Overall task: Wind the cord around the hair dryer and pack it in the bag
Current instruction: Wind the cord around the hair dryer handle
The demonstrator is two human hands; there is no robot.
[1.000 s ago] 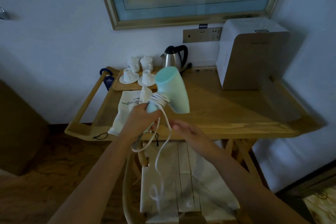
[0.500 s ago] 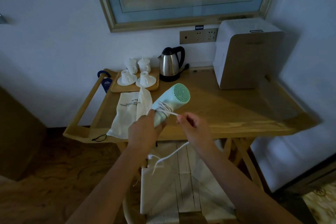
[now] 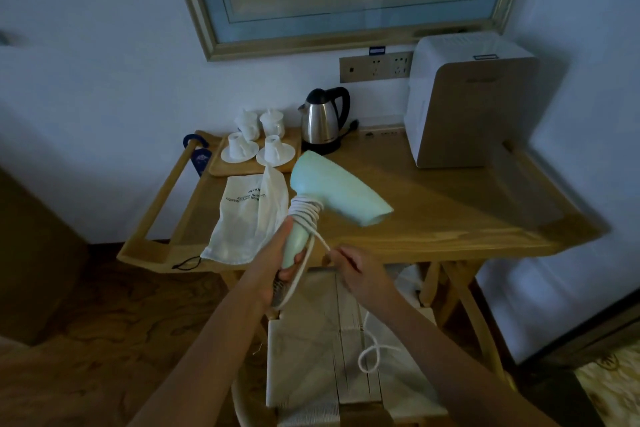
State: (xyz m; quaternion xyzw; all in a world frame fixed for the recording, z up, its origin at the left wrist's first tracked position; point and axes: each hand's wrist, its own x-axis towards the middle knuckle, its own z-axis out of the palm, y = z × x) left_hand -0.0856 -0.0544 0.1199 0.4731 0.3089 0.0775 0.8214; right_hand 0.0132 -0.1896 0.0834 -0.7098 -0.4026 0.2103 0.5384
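Mid-wind: left hand (image 3: 273, 263) grips the mint hair dryer (image 3: 332, 192) by its handle above the bench (image 3: 450, 218); right hand (image 3: 360, 272) fingers pinch the white cord (image 3: 306, 215). Advice: keep tension, stack coils tight, feed dangling slack gradually. Cloth bag (image 3: 249, 215) lies just left.

The bag (image 3: 250, 218) lies on the table (image 3: 450, 218), before the tray (image 3: 221, 166), left of the hair dryer (image 3: 332, 194).

Matt plastic dryer (image 3: 332, 191), wooden table (image 3: 450, 218)
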